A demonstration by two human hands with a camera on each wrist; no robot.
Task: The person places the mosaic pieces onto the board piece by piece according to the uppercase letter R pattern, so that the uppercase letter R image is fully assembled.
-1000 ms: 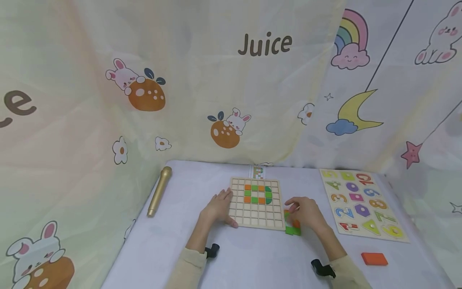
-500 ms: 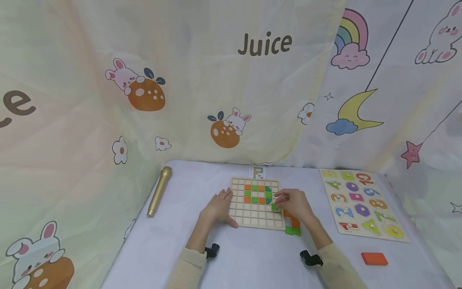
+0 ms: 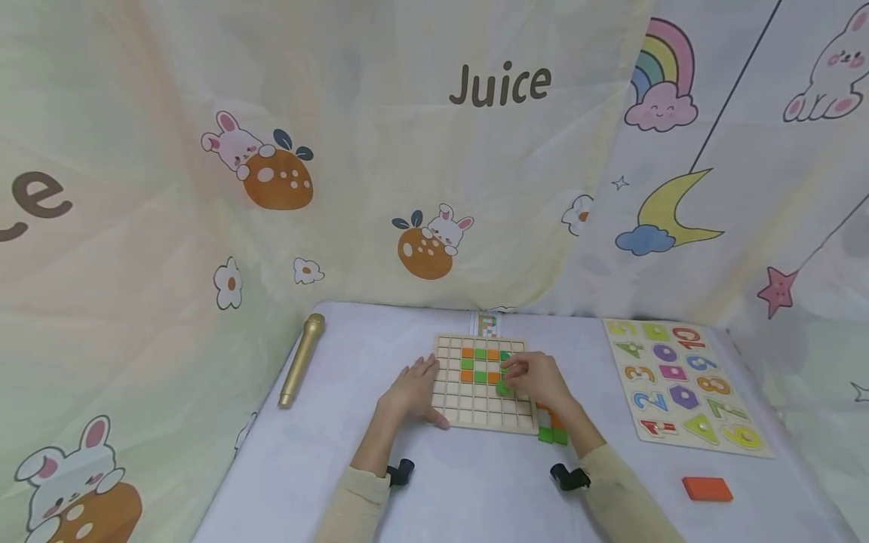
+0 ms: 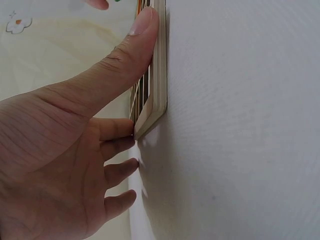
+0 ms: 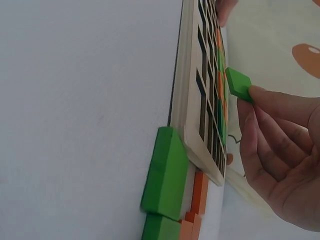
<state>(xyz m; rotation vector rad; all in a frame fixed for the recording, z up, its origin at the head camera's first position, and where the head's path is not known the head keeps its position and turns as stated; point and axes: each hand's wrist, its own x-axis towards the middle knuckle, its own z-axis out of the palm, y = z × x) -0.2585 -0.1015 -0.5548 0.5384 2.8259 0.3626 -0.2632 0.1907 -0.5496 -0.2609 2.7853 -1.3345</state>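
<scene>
My right hand (image 3: 539, 379) pinches a small green square tile (image 5: 238, 83) between thumb and fingertips, close over the wooden grid board (image 3: 468, 412). Orange and green tiles (image 3: 480, 377) form a closed outline in the board's upper cells, its right side partly covered by the right hand in the head view. My left hand (image 3: 409, 392) rests against the board's left side, fingers spread. Its thumb (image 4: 145, 22) lies on the near edge in the left wrist view. Beside the board's near right corner lie loose green tiles (image 5: 165, 172) and orange tiles (image 5: 199, 192).
A printed pattern card (image 3: 486, 324) lies behind the board. To the right are a number-and-shape puzzle board (image 3: 686, 388) and an orange block (image 3: 707, 489). A gold microphone-shaped object (image 3: 302, 360) lies at the left edge. Printed cloth (image 3: 353, 241) hangs behind the table.
My right hand has gone from the loose tiles beside the board up and left over the grid, bringing a green tile with it. The left hand stays in place.
</scene>
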